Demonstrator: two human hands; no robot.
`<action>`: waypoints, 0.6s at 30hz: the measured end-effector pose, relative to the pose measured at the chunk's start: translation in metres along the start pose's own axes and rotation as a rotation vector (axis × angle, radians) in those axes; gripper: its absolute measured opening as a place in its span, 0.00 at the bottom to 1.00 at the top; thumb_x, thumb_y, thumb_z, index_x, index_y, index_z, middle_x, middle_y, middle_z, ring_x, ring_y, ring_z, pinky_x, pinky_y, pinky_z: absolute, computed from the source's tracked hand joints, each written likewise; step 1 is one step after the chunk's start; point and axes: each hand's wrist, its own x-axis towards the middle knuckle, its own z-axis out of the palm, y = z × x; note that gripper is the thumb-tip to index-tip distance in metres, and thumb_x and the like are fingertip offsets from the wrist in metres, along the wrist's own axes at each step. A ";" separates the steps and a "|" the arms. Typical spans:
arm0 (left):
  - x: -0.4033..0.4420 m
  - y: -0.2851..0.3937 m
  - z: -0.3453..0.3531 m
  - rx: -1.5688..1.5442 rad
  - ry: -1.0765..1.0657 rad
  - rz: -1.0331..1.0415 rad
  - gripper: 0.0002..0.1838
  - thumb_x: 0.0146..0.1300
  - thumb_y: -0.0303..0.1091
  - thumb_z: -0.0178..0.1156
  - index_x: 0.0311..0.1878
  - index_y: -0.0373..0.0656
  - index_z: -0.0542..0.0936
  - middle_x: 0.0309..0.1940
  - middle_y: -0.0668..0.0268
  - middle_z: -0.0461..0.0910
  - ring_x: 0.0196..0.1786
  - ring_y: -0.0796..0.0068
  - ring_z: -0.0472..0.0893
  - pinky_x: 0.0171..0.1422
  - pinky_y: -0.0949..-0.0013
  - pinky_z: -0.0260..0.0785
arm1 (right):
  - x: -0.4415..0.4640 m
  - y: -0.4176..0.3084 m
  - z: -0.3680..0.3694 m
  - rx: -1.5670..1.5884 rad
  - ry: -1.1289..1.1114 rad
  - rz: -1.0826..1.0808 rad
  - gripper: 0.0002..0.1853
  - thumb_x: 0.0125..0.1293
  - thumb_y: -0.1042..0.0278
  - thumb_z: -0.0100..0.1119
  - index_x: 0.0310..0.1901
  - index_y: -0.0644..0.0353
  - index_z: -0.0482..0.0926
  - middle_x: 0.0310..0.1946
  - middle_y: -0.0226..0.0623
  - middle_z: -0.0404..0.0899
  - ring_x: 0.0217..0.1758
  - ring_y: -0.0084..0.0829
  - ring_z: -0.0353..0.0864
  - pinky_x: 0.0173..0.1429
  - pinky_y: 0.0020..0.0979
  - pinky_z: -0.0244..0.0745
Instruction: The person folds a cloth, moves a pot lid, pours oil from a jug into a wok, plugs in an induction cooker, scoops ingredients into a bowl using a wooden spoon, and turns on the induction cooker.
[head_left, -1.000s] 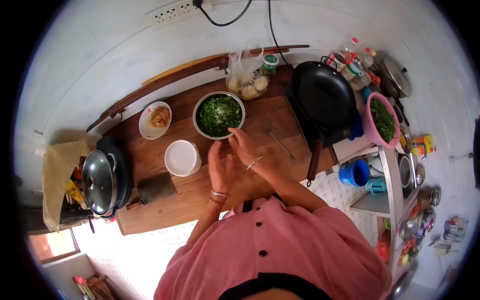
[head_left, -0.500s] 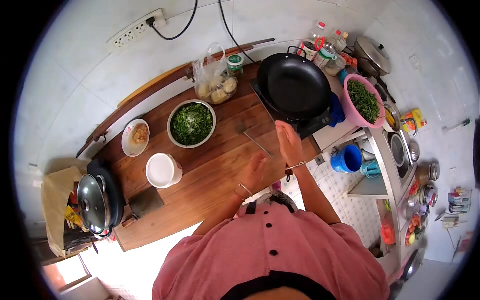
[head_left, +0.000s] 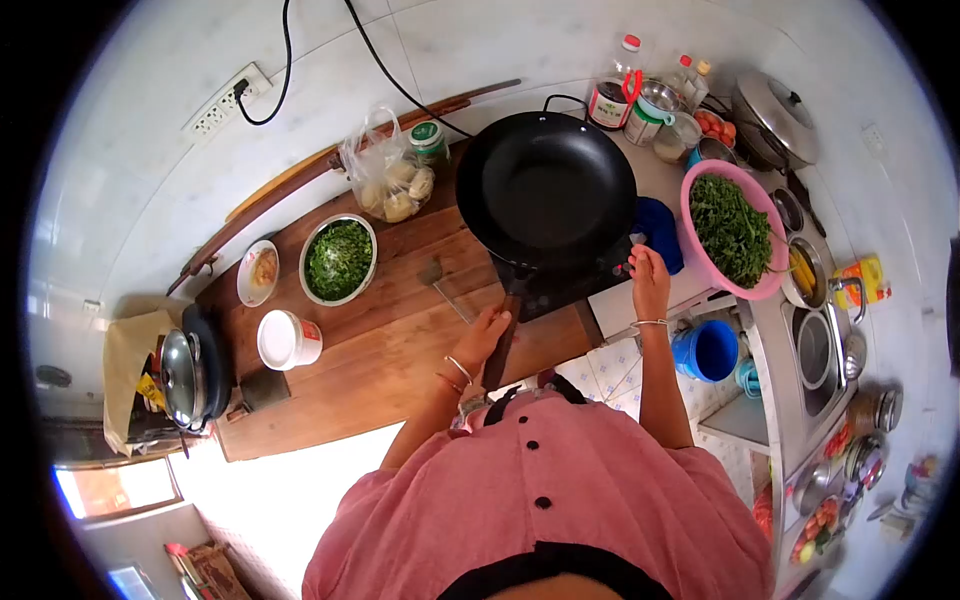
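A black wok [head_left: 545,190] sits on the black stove [head_left: 560,290], its dark handle [head_left: 500,355] pointing toward me. My left hand [head_left: 485,335] is at that handle with its fingers curled against it. At the stove's right front edge is my right hand [head_left: 650,280], its fingertips pressed together beside a blue cloth [head_left: 657,235]. What they pinch, if anything, I cannot make out. A metal spatula-like utensil [head_left: 452,295] lies on the wooden counter [head_left: 370,380] left of the wok.
A bowl of chopped greens [head_left: 338,260], a small white bowl [head_left: 258,275], a lidded white tub [head_left: 288,340] and a plastic bag [head_left: 385,175] stand on the left. On the right are a pink basin of leafy greens [head_left: 730,225] and bottles [head_left: 610,95]. A blue bucket [head_left: 705,350] stands below.
My hands have moved apart: the left to the wok's handle, the right to the stove's right edge. The view has shifted to the right, and the wok's handle now shows.
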 end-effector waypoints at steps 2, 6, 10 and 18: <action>-0.001 0.023 0.017 -0.095 0.040 -0.110 0.19 0.69 0.43 0.48 0.55 0.40 0.67 0.35 0.63 0.75 0.32 0.75 0.77 0.34 0.71 0.72 | 0.010 0.020 -0.005 -0.096 -0.029 0.036 0.17 0.68 0.59 0.47 0.47 0.65 0.76 0.42 0.40 0.80 0.45 0.31 0.79 0.49 0.27 0.72; 0.013 0.023 0.030 -0.023 0.089 -0.110 0.17 0.68 0.44 0.48 0.48 0.39 0.69 0.27 0.65 0.74 0.23 0.76 0.73 0.26 0.72 0.70 | 0.023 0.047 -0.002 -0.299 -0.137 -0.020 0.17 0.68 0.58 0.45 0.47 0.61 0.77 0.43 0.44 0.80 0.45 0.41 0.79 0.50 0.34 0.72; 0.014 0.033 0.040 -0.023 0.080 -0.081 0.15 0.68 0.44 0.48 0.44 0.40 0.69 0.24 0.66 0.73 0.22 0.76 0.73 0.25 0.73 0.70 | 0.024 0.055 -0.002 -0.330 -0.152 -0.059 0.16 0.68 0.60 0.46 0.46 0.61 0.77 0.42 0.45 0.80 0.44 0.41 0.80 0.50 0.34 0.72; 0.018 0.039 0.037 -0.082 0.077 -0.138 0.15 0.68 0.45 0.48 0.43 0.42 0.69 0.24 0.65 0.74 0.21 0.76 0.73 0.24 0.71 0.68 | 0.032 0.090 -0.037 -0.482 -0.035 -0.137 0.11 0.63 0.69 0.51 0.45 0.60 0.77 0.41 0.43 0.80 0.42 0.40 0.80 0.48 0.33 0.74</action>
